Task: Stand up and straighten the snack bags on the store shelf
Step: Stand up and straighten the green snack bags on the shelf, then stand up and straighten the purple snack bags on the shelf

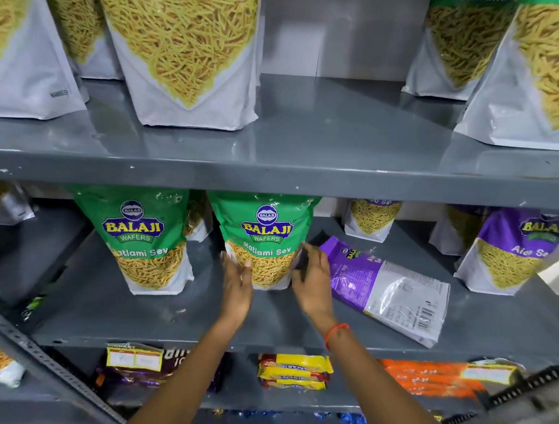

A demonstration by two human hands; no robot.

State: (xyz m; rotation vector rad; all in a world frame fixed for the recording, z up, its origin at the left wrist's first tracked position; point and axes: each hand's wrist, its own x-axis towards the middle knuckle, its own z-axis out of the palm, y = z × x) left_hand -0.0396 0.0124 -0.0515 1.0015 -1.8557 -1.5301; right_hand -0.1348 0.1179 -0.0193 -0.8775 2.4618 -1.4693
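Note:
A green Ratlami Sev bag (264, 234) stands upright on the middle shelf (161, 309). My left hand (236, 287) presses flat against its lower left side and my right hand (312, 282) against its lower right side, fingers spread. Just right of my right hand a purple Aloo Sev bag (389, 289) lies flat on its back, top end toward the green bag. A second green Ratlami Sev bag (143, 240) stands upright to the left. Another purple bag (511, 252) stands at the right.
On the top shelf (311, 140) stand several large sev bags (181, 41) left and right with a gap in the middle. More small bags stand at the back of the middle shelf. Biscuit packs (294, 370) and an orange pack (432, 377) lie below.

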